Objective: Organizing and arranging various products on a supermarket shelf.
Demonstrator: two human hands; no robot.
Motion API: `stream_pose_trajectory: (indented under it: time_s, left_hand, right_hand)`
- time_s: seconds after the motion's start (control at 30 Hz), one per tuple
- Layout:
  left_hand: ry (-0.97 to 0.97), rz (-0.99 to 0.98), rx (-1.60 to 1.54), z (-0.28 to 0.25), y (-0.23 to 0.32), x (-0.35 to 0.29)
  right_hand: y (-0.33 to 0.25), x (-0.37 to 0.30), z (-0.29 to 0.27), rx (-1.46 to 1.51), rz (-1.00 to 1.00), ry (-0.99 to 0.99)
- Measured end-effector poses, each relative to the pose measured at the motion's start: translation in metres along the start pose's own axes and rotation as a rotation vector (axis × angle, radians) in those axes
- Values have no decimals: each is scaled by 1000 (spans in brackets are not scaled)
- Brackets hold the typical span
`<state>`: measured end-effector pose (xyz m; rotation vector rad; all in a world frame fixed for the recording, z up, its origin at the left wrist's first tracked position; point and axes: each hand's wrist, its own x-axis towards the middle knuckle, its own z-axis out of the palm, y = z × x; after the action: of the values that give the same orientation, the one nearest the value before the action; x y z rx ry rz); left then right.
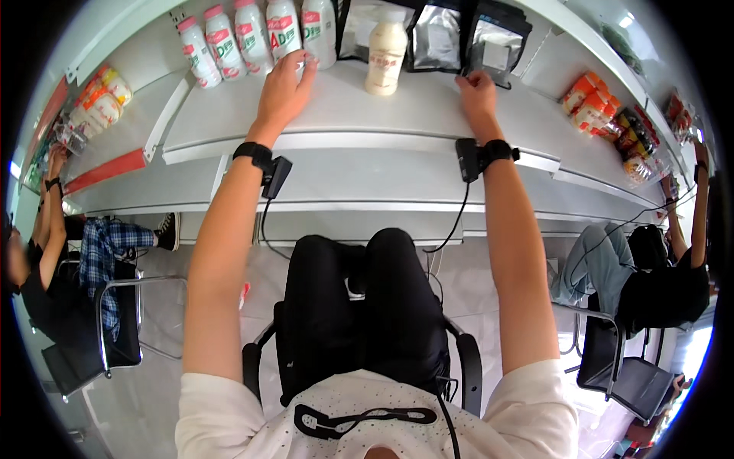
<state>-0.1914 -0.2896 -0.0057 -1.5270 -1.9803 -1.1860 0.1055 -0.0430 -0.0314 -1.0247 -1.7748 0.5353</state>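
Observation:
At the shelf's back left stands a row of several white plastic bottles [248,34] with pink caps. My left hand [284,92] is at the lower part of one of them, its thumb and index finger closed around the base. A cream-yellow bottle [387,57] stands upright by itself between my two hands. My right hand [479,96] rests on the shelf [359,122] with curled fingers, at the lower left of a black pouch [501,34] with a clear window. Whatever is under those fingers is hidden.
More dark pouches [436,38] lean against the back, beside the cream-yellow bottle. Orange packs [589,103] sit on the right shelf, and yellow-orange packs [105,96] on the left one. Lower shelf boards run beneath. Other people sit at both sides. Cables hang from my wrist devices.

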Motion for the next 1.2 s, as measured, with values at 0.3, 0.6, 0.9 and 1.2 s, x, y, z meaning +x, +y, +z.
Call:
stream_pose_trajectory:
  time_s: [0.3, 0.6, 0.9, 1.2]
  left_hand:
    - [72, 22, -393, 28, 82, 38]
    - [125, -181, -543, 73, 131, 57]
    - [78, -241, -723, 83, 120, 63]
    - [58, -267, -773, 78, 126, 60]
  right_hand:
    - [-12, -10, -9, 29, -31, -34]
    - [-13, -8, -8, 38, -9, -38]
    - [-14, -10, -8, 81, -88, -30]
    - [-12, -9, -6, 65, -37, -18]
